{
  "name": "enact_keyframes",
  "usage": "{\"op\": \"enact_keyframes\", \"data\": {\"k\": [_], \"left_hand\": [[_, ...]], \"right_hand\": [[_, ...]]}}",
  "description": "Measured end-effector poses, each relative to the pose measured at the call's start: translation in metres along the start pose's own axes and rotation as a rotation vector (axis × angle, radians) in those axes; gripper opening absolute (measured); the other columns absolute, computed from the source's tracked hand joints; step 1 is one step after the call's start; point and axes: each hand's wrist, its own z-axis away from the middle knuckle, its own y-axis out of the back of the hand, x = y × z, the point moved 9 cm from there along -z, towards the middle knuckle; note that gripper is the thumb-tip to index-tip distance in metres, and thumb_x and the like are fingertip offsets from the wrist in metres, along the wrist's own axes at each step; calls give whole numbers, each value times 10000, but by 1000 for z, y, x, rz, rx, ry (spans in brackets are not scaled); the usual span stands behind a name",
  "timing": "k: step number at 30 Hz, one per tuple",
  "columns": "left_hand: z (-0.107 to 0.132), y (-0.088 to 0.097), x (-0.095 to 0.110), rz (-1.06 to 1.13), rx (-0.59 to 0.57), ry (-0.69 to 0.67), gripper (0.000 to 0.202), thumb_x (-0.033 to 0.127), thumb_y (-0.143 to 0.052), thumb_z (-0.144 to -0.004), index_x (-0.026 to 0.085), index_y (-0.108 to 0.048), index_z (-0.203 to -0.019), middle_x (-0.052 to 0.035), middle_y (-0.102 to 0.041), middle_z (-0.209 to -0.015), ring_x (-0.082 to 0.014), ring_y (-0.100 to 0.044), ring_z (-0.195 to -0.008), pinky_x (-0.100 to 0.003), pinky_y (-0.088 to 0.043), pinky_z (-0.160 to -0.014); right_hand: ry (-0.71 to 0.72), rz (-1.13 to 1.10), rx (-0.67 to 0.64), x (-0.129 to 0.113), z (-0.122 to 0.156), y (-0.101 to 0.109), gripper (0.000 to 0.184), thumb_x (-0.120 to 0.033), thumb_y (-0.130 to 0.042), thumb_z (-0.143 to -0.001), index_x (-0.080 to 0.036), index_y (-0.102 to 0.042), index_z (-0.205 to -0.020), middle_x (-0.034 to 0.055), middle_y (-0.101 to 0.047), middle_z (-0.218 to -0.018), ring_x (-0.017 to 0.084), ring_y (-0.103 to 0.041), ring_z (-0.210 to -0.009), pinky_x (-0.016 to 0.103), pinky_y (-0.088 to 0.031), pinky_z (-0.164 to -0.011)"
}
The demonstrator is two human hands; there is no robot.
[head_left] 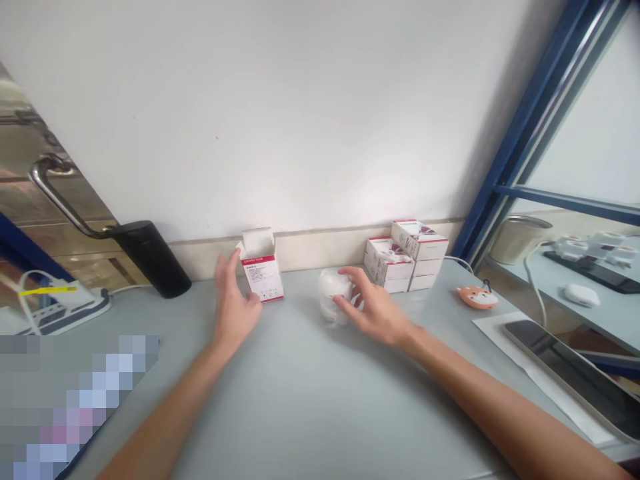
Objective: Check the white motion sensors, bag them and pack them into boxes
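Observation:
A small white and red carton (263,279) marked "DETECTOR" stands upright on the grey table, its top flap raised. Close against its left side is my left hand (235,307), slightly blurred, with fingers and thumb apart; whether the thumb touches the carton I cannot tell. My right hand (373,303) has its thumb and fingers closed on a round white item in clear plastic wrap (332,297), at or just above the tabletop. What the wrap holds is not clear in detail.
Several stacked cartons (420,257) stand behind my right hand. An orange animal-face pouch (479,298) and a phone (565,360) lie to the right. At left are a black cylinder (153,259) and a power strip (70,310). A white wall (300,120) rises behind.

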Motion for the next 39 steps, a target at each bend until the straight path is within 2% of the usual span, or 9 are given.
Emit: {"op": "enact_keyframes", "data": {"k": [2, 4, 6, 9, 13, 16, 21, 28, 39], "left_hand": [[8, 18, 27, -50, 188, -81, 741, 66, -638, -821, 260, -441, -1509, -178, -336, -1589, -415, -329, -1539, -628, -399, -1198], [20, 15, 50, 25, 201, -107, 549, 105, -637, -852, 245, -533, -1372, -159, -479, -1407, -356, -489, -1400, -564, -481, -1131], [34, -14, 65, 206, -38, -46, 410, 199, -621, -921, 272, -539, -1316, -122, -558, -1299, -287, -619, -1215, -501, -558, -1019], [65, -64, 70, 464, -442, 207, 634, 397, -660, -958, 312, -351, -1505, -133, -587, -1357, -267, -663, -1192, -443, -591, -950], [87, -90, 63, 667, -689, 498, 785, 533, -713, -910, 334, -283, -1535, -97, -690, -1261, -255, -728, -1007, -380, -594, -781], [86, -93, 58, 815, -763, 642, 685, 551, -728, -902, 314, -425, -1469, -96, -729, -1241, -280, -736, -1031, -371, -574, -763], [88, -96, 64, 1129, -780, 790, 467, 482, -710, -951, 255, -594, -1343, -124, -706, -1349, -302, -651, -1297, -456, -538, -1037], [104, -96, 94, 1318, -1023, 803, 513, 514, -589, -1021, 214, -593, -1438, -148, -617, -1497, -334, -677, -1284, -534, -470, -1174], [109, -99, 83, 1264, -1063, 838, 498, 515, -614, -1010, 171, -647, -1367, -176, -688, -1333, -277, -760, -1031, -378, -557, -930]], "right_hand": [[-25, -155, 15, 4, 0, -4, 477, -498, -579, -998, -248, -427, -1375, 31, -697, -964, 190, -667, -743, 361, -552, -730], [-57, -346, 19, 9, -1, -12, 436, -512, -580, -997, -252, -434, -1316, 22, -686, -990, 166, -652, -722, 333, -556, -685], [-102, -514, 16, 15, -2, -21, 404, -534, -579, -996, -252, -442, -1251, 15, -681, -1002, 150, -643, -711, 321, -567, -663], [-165, -689, 22, 21, -2, -31, 392, -566, -607, -976, -254, -446, -1151, 9, -679, -1004, 150, -657, -739, 339, -602, -690], [-168, -744, 55, 18, 0, -28, 389, -603, -623, -963, -259, -457, -1036, -16, -653, -903, 162, -647, -781, 340, -614, -692], [-145, -680, 117, 12, 1, -17, 389, -606, -622, -967, -245, -479, -945, -21, -629, -843, 149, -618, -736, 308, -587, -658], [-169, -680, 214, 11, 2, -2, 438, -620, -617, -965, -218, -522, -820, -18, -607, -782, 139, -614, -697, 292, -575, -649], [-372, -738, 260, 23, 3, -1, 433, -622, -703, -889, -194, -635, -902, 23, -664, -907, 165, -657, -782, 316, -626, -677], [-64, -469, 557, 1, 8, 53, 300, -516, -678, -965, -237, -569, -978, 10, -661, -876, 152, -640, -645, 297, -526, -573]]}}
